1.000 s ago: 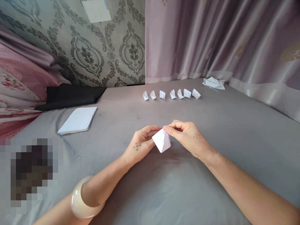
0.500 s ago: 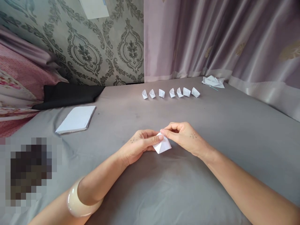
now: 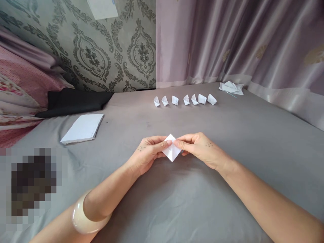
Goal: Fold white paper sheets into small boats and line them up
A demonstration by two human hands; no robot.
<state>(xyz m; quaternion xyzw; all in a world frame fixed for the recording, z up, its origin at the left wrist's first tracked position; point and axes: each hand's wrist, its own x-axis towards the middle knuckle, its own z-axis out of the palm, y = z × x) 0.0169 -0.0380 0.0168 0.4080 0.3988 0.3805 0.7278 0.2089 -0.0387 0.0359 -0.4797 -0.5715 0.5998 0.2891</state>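
A small folded white paper [image 3: 172, 153], diamond-shaped from here, is held just above the grey sheet between my two hands. My left hand [image 3: 152, 150] pinches its left corner, thumb on top and fingers behind. At the right corner my right hand [image 3: 197, 146] grips it the same way, the thumb tip lying near the paper's middle. The two thumbs almost meet. A crease runs from the middle down to the lower point. The fingers behind the paper are partly hidden.
Beyond my hands stands a row of several small folded paper pieces [image 3: 186, 100]. A stack of white paper [image 3: 83, 128] lies at left, near a black cloth [image 3: 78, 101]. More folded paper [image 3: 231, 87] sits at the far right by the curtain [image 3: 202, 44].
The folded paper has turned from a tilted position to an upright diamond. My right hand's thumb has moved from its upper edge onto its face, and the left hand has shifted slightly left.
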